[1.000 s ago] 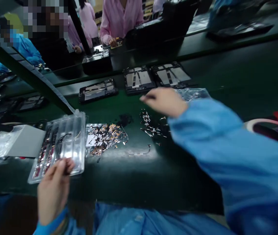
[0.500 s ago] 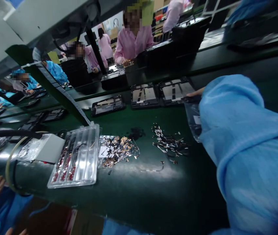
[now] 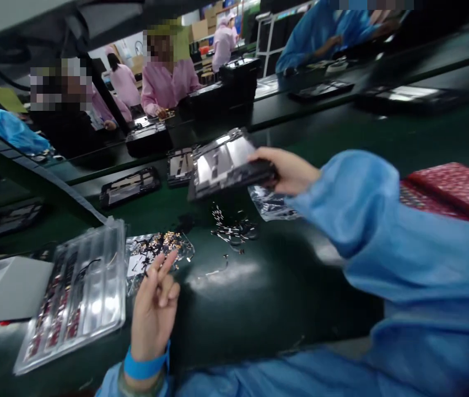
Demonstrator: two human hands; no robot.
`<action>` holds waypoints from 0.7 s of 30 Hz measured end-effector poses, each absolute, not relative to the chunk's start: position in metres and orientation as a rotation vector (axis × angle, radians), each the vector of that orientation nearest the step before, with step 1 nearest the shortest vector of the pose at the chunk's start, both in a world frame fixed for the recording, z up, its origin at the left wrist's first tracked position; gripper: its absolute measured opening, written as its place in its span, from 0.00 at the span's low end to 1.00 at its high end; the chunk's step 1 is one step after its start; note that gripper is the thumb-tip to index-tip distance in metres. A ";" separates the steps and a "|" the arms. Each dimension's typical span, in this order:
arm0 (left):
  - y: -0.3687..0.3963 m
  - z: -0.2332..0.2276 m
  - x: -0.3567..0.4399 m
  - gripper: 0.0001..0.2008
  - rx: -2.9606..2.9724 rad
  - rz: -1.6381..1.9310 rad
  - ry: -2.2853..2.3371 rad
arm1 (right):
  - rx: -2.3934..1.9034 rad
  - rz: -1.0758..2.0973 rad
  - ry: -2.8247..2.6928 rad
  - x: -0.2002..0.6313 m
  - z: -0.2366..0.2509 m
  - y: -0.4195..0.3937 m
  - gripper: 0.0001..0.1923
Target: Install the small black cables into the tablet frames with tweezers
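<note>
Half a second ago the right arm was stretched out to the panels on the belt; now the right hand (image 3: 290, 171) grips one tablet back panel (image 3: 222, 164), tilted, lifted above the green belt (image 3: 259, 298). The left hand (image 3: 154, 306) has come up beside the clear tray (image 3: 77, 292), two fingers out, holding nothing.

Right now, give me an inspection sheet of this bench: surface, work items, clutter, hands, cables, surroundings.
Surface: dark green belt, glare patch near middle.
Work items: open tablet chassis lifted off the belt, tilted; two more chassis lying flat behind.
Clutter: clear blister tray, bag of small gold parts, loose black parts, plastic bag, red trays.
Hands: right hand grips the chassis edge; left hand empty, fingers raised.
Cables: thin loose lead.
Surroundings: people in pink and blue coats across the line.
</note>
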State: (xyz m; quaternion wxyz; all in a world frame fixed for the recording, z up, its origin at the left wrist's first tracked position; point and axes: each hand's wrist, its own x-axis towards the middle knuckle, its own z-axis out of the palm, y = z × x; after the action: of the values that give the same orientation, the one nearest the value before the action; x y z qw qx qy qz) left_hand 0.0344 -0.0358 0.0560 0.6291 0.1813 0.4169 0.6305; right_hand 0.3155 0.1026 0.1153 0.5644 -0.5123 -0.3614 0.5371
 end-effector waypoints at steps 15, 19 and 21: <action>-0.027 0.065 -0.001 0.34 0.713 1.113 1.575 | -1.341 0.758 -0.908 0.370 0.019 -0.023 0.28; -0.013 0.063 -0.019 0.31 0.792 0.773 1.575 | -1.319 0.781 -0.739 0.389 -0.002 -0.018 0.33; -0.005 0.057 -0.022 0.28 0.924 0.677 1.542 | -1.322 0.773 -0.753 0.388 -0.010 -0.015 0.29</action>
State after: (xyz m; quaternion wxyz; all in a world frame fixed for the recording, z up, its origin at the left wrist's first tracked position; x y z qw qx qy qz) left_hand -0.0215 -0.0055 0.0570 0.5733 0.3942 0.6577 0.2887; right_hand 0.3878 -0.0146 -0.0103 0.6574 -0.5838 -0.3325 0.3413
